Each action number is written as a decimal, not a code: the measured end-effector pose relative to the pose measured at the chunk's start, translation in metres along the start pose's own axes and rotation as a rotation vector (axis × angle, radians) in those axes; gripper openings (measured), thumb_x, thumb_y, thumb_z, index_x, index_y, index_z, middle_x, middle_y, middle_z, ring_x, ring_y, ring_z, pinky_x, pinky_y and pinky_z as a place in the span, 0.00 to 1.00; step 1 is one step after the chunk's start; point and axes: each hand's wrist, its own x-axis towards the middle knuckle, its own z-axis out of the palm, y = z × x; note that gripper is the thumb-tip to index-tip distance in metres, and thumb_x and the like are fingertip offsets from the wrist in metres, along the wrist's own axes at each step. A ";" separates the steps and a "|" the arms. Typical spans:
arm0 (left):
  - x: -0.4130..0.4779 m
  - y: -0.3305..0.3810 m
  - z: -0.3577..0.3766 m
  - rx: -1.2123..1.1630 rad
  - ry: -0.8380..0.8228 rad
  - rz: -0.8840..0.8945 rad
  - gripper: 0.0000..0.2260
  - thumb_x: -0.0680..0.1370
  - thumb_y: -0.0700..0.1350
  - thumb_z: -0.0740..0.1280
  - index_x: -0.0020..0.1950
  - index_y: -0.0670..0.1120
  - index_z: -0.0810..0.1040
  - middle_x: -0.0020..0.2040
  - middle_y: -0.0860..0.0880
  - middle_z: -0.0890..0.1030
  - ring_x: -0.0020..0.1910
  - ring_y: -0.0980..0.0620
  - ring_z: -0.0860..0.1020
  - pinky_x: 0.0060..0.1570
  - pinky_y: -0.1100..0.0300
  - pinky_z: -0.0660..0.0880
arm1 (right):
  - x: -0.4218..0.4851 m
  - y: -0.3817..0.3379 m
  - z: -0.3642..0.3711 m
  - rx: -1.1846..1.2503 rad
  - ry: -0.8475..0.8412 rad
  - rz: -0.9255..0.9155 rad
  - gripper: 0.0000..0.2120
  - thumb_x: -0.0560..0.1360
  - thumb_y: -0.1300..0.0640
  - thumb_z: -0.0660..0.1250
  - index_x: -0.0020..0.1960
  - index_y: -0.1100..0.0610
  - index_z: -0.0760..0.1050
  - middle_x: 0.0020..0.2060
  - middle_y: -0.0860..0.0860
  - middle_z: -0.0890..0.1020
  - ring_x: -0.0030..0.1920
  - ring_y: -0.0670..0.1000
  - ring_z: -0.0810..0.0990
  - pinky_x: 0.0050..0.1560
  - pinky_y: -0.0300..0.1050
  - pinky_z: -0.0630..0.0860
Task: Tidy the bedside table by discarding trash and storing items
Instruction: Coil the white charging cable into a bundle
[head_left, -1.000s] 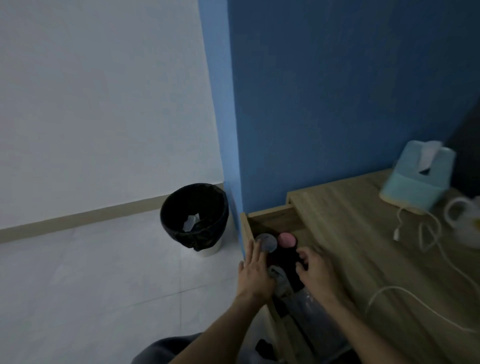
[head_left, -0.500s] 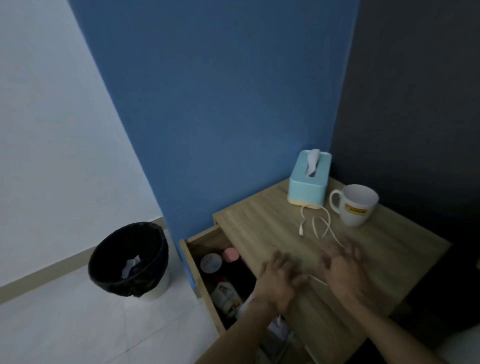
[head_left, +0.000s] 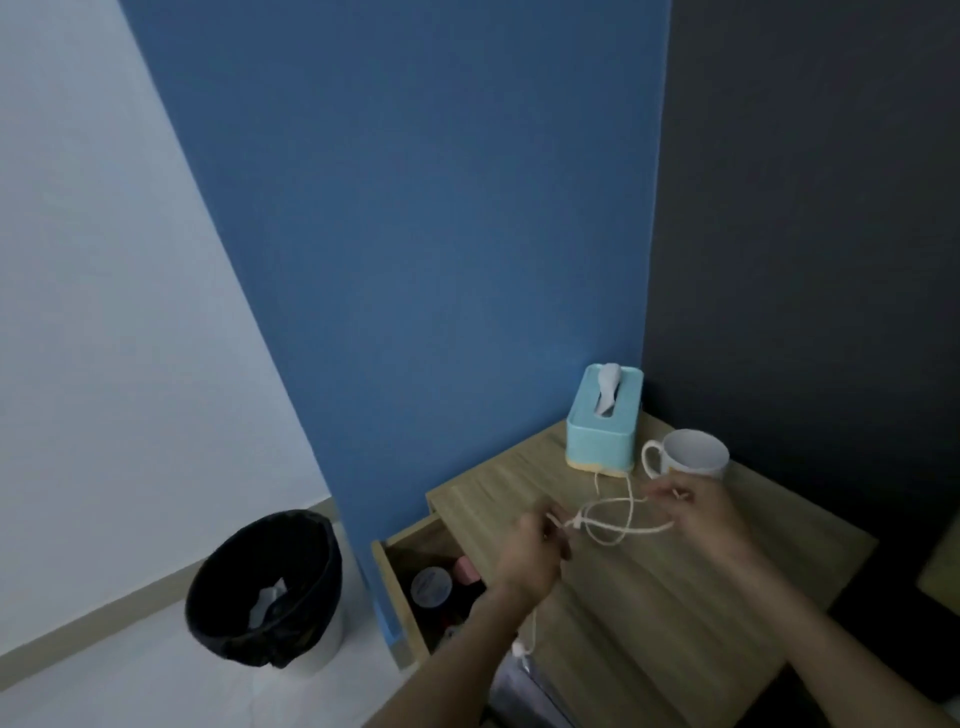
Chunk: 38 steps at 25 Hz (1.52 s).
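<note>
Low in the frame, a white cable (head_left: 613, 525) is held above the wooden bedside table (head_left: 649, 613). The left hand (head_left: 530, 556) is closed around one part of it, with a plug end seen dangling below the wrist; the right hand (head_left: 701, 514) is pinched on another part, and a loop is slung between them. At lower centre the open drawer (head_left: 387, 582) is seen jutting past the table's left edge, jars lying inside. Bare wood is left around the hands toward the right edge. Further back, a white mug (head_left: 691, 454) and a tissue box (head_left: 602, 426) are set near the far corner. At lower left, a black-lined bin (head_left: 265, 582) is stood on open floor.
</note>
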 end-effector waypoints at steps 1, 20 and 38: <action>0.003 0.017 -0.016 -0.066 0.048 0.028 0.09 0.80 0.39 0.60 0.42 0.50 0.69 0.32 0.49 0.76 0.27 0.55 0.72 0.30 0.58 0.72 | 0.002 -0.025 -0.011 0.049 0.001 -0.025 0.10 0.73 0.65 0.65 0.39 0.52 0.79 0.39 0.52 0.81 0.38 0.47 0.76 0.37 0.37 0.70; -0.134 0.308 -0.218 -0.548 0.101 0.505 0.06 0.81 0.43 0.60 0.45 0.46 0.69 0.22 0.52 0.74 0.16 0.58 0.63 0.19 0.70 0.58 | -0.119 -0.349 -0.100 0.110 -0.015 -0.776 0.13 0.78 0.63 0.58 0.37 0.56 0.75 0.32 0.54 0.76 0.30 0.48 0.77 0.31 0.30 0.75; -0.205 0.307 -0.267 -0.306 -0.732 0.668 0.11 0.74 0.30 0.55 0.50 0.40 0.73 0.35 0.48 0.81 0.31 0.53 0.79 0.43 0.58 0.80 | -0.137 -0.402 -0.088 0.310 0.197 -0.861 0.13 0.79 0.61 0.56 0.38 0.54 0.73 0.22 0.45 0.74 0.18 0.40 0.69 0.20 0.28 0.63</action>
